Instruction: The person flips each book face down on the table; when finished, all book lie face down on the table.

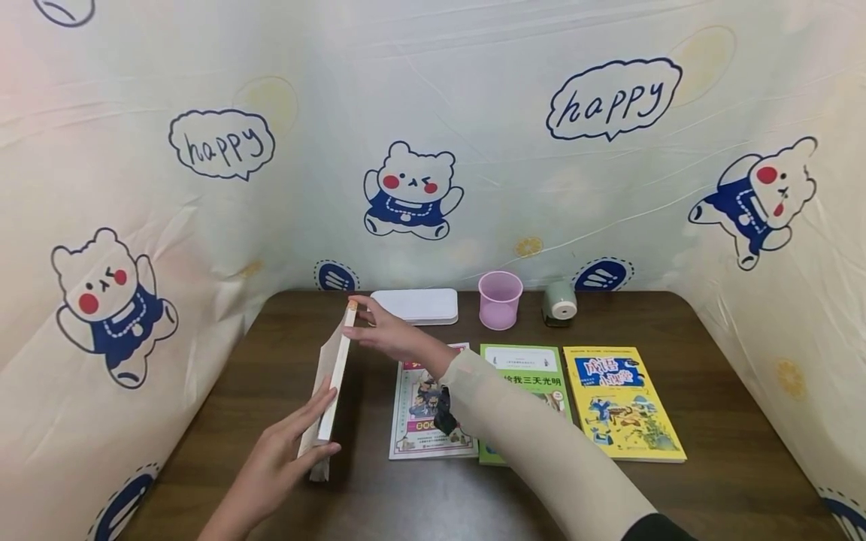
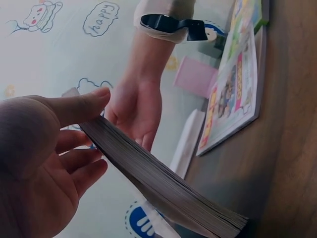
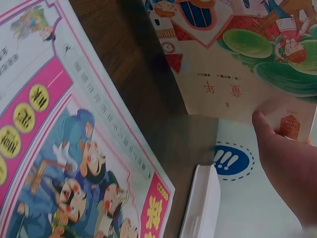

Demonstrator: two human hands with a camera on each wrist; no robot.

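A book stands on edge, tilted, over the left part of the table. My left hand grips its near end, thumb on one side and fingers on the other. At the far top corner, my right hand pinches the book between thumb and fingers. The left wrist view shows its page block slanting down from the left thumb. Its cover, with a beige band and a colourful drawing, faces the right wrist view, where the right thumb presses on it.
Right of the held book lie a pink-and-white book, a green book and a yellow book in a row. Behind them are a white flat case, a pink cup and a small grey-green object. Printed cloth surrounds the table.
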